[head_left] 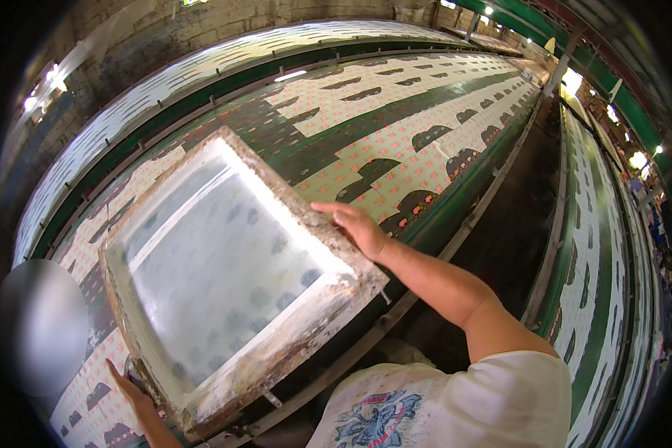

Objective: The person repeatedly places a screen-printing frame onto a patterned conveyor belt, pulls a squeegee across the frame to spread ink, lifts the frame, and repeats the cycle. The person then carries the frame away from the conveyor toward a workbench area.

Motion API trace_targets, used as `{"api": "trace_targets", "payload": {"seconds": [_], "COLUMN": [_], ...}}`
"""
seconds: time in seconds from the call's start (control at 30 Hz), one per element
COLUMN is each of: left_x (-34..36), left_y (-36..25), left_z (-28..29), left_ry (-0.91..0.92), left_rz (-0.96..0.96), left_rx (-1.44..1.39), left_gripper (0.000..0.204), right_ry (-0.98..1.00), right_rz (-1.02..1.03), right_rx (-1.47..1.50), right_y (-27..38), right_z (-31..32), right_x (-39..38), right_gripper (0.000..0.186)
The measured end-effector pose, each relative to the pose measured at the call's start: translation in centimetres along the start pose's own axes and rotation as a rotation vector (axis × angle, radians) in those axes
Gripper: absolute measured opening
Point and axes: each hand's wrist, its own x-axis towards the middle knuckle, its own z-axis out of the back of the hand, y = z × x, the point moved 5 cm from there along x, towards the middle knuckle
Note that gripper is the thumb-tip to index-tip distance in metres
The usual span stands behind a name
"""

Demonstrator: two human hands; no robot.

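Note:
A large screen-printing frame point(306, 340) is tilted in front of me, its worn wooden rim crusted with white and brown residue. Its pale, translucent mesh point(209, 269) shows faint darker round spots. My right hand point(360, 230) grips the right side, fingers over the edge. At the lower left side, my left hand point(137, 396) holds the frame by its edge, partly hidden behind the rim. Beneath and beyond lies a long printing table point(313, 153) with cream fabric pieces point(373, 183) bearing small pink flowers and dark, half-round shapes.
A metal rail point(455, 243) with small stops runs along the near table edge. More long tables stand at the right point(586, 246) and far left point(75, 175), covered with pale pieces. A dark aisle point(515, 194) separates the tables. A blurred grey oval point(41, 328) covers part of the left.

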Motion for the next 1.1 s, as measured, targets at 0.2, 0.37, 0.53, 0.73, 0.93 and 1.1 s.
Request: {"api": "trace_targets", "payload": {"seconds": [0.2, 0.37, 0.53, 0.73, 0.93, 1.1], "left_x": [-15.8, -25.5, -34.2, -45.2, -45.9, -48.5], "left_y": [-1.2, 3.0, 7.3, 10.1, 13.6, 14.2], "left_z": [-20.5, -35.2, -51.3, -64.9, -69.4, -73.2], "left_ry": [0.170, 0.078, -0.030, -0.169, 0.007, -0.062], "left_rz": [0.072, 0.111, 0.022, -0.045, 0.030, 0.049], "left_rx": [-0.089, -0.086, -0.014, -0.015, -0.042, 0.022], "left_gripper": [0.096, 0.090, 0.093, 0.074, 0.071, 0.093], "right_ry": [-0.023, -0.130, -0.205, -0.286, -0.291, -0.304], "right_rz": [-0.094, -0.115, -0.109, -0.057, -0.057, -0.097], "right_rx": [-0.029, -0.027, 0.048, -0.087, -0.059, 0.047], "right_y": [3.8, 5.4, 6.0, 6.9, 9.0, 9.3], "right_z": [19.9, 38.8, 57.9, 73.1, 79.7, 84.5], "right_x": [-0.5, -1.6, -2.9, -4.6, -5.6, -5.9], "right_gripper": [0.071, 0.064, 0.056, 0.063, 0.062, 0.059]}}
